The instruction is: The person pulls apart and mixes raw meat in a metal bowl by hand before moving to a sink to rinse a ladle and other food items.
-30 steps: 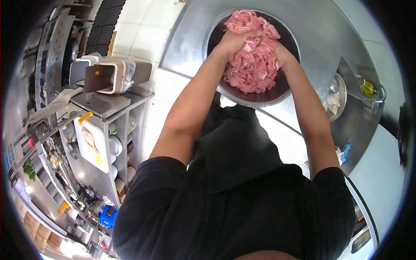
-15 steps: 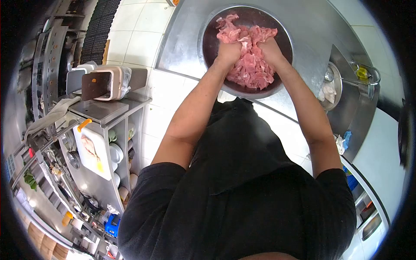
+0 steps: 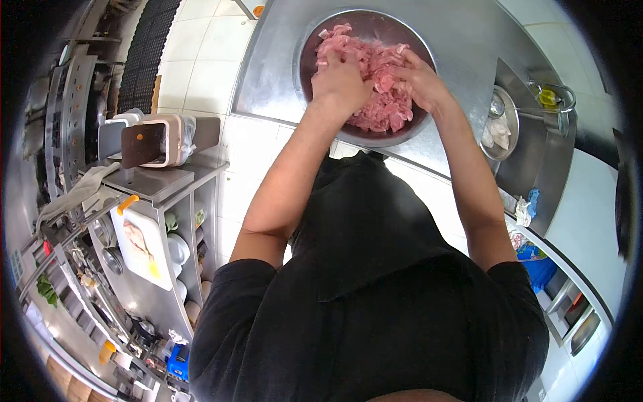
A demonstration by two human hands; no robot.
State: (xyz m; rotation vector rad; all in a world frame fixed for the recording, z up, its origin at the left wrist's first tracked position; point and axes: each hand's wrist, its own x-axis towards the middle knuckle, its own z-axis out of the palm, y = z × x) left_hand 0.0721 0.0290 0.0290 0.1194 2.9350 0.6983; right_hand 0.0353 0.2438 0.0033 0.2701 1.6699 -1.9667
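Observation:
A wide metal bowl (image 3: 309,48) holds a heap of raw pink meat pieces (image 3: 385,94). On the left part of the heap rests my left hand (image 3: 340,86), back up, its fingers spread over the meat. Opposite it, my right hand (image 3: 425,84) touches the right side of the heap with its fingers apart and slightly bent. Some fingertips are hidden among the pieces. Neither hand is closed round a piece.
The bowl stands on a steel counter (image 3: 268,77). To its right, a smaller metal bowl (image 3: 512,137) holds white lumps and a ladle (image 3: 497,107). At left, a shelf unit carries plastic bins (image 3: 175,141) and a white cutting board (image 3: 144,244) with meat on it.
Both hands were closed and sunk in the meat; now their fingers are spread on top of it. The left hand has shifted left over the heap, and the view has moved slightly.

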